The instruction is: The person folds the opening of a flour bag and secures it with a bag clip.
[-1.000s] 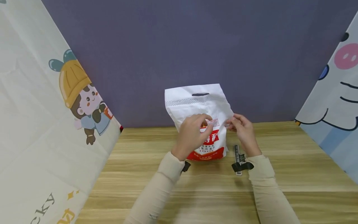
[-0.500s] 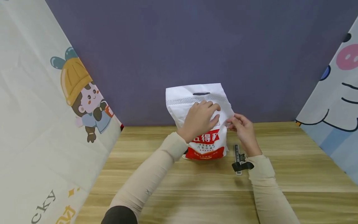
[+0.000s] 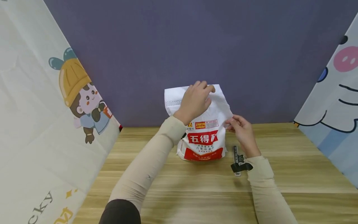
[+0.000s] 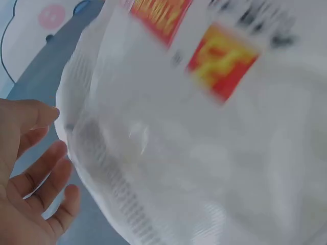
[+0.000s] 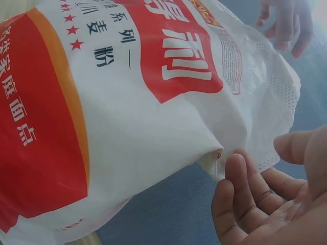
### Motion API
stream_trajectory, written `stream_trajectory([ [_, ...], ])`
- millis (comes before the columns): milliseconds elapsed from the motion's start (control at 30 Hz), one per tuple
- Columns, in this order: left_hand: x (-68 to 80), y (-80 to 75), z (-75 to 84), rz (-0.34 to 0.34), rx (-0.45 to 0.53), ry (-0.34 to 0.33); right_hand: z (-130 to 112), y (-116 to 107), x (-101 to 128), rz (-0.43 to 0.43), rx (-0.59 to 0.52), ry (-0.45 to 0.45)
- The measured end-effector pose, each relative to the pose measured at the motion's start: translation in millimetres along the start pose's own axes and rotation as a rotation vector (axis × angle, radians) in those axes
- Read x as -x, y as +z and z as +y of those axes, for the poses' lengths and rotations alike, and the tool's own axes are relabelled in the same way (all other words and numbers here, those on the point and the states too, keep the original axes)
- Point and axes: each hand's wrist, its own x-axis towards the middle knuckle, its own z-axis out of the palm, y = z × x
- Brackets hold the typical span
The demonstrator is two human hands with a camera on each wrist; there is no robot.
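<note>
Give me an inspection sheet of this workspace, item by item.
Surface: wooden table, pale grain.
Job's things: white and red bag standing upright on the table.
Clutter: black clip lying right of the bag.
Grippers: left hand at the bag's top edge, grip unclear; right hand touches the bag's right side edge, grip unclear.
Cables: nothing seen.
Surroundings: purple backdrop; cartoon-print cloth left, another cartoon sheet right.

Woven plastic bag (image 3: 205, 137), matt wooden table (image 3: 293, 174)
</note>
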Motion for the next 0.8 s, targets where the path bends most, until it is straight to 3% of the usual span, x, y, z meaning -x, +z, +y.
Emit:
stream_trajectory([
  [133,-12.2,-5.2,-7.0,0.002,-0.009,-0.032,0,1,0,0.0,0.019,-0.001],
  [333,-23.6,-3.6,-9.0,-0.111,-0.006,-0.065,0,1,0,-0.001,0.009,-0.001],
  [533,-26.6,5.7,-10.1,-0.213,-0.023,-0.075,1,0,-2,0.037,-0.066,-0.031],
  [800,-25.2,15.6,-16.2,-0.252,-0.006,-0.116,2,3,-4,0.101,-0.108,-0.038],
])
